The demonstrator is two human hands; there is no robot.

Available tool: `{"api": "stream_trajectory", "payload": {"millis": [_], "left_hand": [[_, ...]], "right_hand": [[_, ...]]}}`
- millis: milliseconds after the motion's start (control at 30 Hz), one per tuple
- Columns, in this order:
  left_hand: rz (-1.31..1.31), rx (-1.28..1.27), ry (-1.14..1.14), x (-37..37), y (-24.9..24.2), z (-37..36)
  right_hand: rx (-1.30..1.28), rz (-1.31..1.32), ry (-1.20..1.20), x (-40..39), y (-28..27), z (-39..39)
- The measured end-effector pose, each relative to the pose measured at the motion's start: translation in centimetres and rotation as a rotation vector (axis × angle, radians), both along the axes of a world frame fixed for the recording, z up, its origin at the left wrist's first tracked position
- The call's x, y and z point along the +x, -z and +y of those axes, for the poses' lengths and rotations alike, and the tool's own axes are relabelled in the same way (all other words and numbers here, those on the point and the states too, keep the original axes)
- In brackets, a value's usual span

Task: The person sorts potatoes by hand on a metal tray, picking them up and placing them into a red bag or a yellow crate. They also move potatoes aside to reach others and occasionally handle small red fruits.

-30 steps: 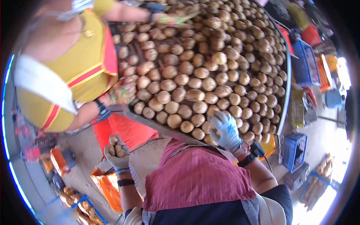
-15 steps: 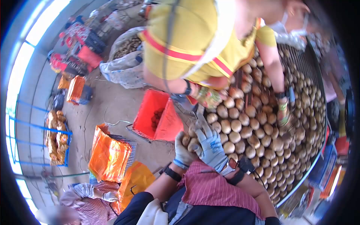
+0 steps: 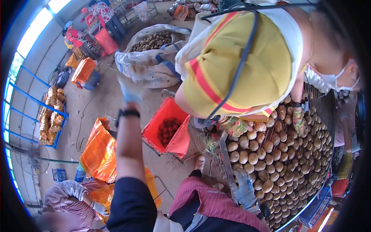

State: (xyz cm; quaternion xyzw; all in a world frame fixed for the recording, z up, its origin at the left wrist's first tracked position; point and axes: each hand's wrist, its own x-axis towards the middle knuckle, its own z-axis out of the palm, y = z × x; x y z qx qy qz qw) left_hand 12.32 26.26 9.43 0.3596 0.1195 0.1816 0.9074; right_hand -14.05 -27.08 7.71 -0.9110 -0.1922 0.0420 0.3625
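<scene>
My left hand (image 3: 130, 91), in a pale blue and white glove, is stretched far out over the floor, beside the big white bulk bag (image 3: 148, 71). It is smeared by motion, so its fingers and anything in them cannot be made out. My right hand (image 3: 244, 188), in a grey-blue glove, lies at the near-left edge of the sorting table, its fingers stretched over the metal rim (image 3: 228, 164). Round brown potato-like vegetables (image 3: 266, 170) cover the table's rollers right beside those fingers.
Across the table a person in a yellow shirt (image 3: 247, 65) leans over, both gloved hands among the vegetables. A red crate (image 3: 166, 131) with round produce stands on the floor. An orange sack (image 3: 100, 150) over a crate and a seated person (image 3: 73, 197) are at the lower left.
My hands were together, with round vegetables in them; now they are apart. My left hand has swung out to the far left, and my right has moved to the table edge. The view has shifted.
</scene>
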Motion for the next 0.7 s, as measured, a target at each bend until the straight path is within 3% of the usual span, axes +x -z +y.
{"api": "stream_trajectory", "payload": {"millis": [33,100,133,167,200,233,300,367,400,433,467,500,533,600,633,667,700], "left_hand": [[0.124,-0.034,-0.083,3.3,-2.3,2.8],[0.253,0.067,-0.531,5.6,-5.4,0.4],[0.186,0.313,-0.508,5.3,-4.3,0.2],[0.096,0.397,-0.495,4.6,-1.0,1.0],[0.089,0.955,-0.334,3.0,3.6,1.9],[0.183,0.971,-0.304,-0.1,6.5,-1.1],[0.303,0.590,0.113,-7.1,6.9,-9.6],[0.535,0.508,0.324,-14.0,7.1,-15.4],[0.601,0.970,0.017,-16.2,10.6,-15.9],[0.603,1.289,0.154,-18.5,12.2,-15.9],[0.397,1.399,0.342,-21.0,13.8,-16.2],[0.551,1.204,0.403,-22.9,14.2,-17.8],[0.533,1.218,0.431,-24.5,15.7,-18.0],[0.372,1.527,0.740,-26.4,18.2,-16.8],[0.361,1.543,0.750,-26.0,18.3,-16.9],[0.402,1.467,0.809,-25.0,18.4,-17.3],[0.442,1.386,0.865,-24.3,18.4,-18.1]], "right_hand": [[-0.028,-0.030,-0.002,0.7,-0.9,0.5],[-0.034,-0.110,0.052,1.5,-1.2,0.9],[-0.028,-0.100,0.088,1.7,-1.3,1.2],[0.017,-0.075,0.107,2.2,-1.7,1.6],[0.049,-0.047,0.160,2.3,-2.2,1.4],[0.074,0.013,0.170,2.1,-2.5,1.1],[0.087,0.137,0.241,0.9,-2.0,0.4],[0.034,0.015,0.319,-0.8,1.3,0.3],[0.013,-0.081,0.334,-1.4,2.0,0.0],[-0.070,-0.095,0.435,-2.2,2.2,-0.4],[-0.143,-0.114,0.502,-3.0,2.3,-0.8],[-0.121,-0.070,0.576,-4.3,3.2,-1.2],[-0.165,-0.019,0.611,-5.8,2.4,-2.8],[-0.233,-0.001,0.704,-9.6,4.6,-4.4],[-0.288,0.061,0.641,-12.2,5.3,-5.6],[-0.129,-0.003,0.827,-14.8,6.0,-6.2],[-0.192,0.027,0.801,-17.3,6.0,-6.9]]}}
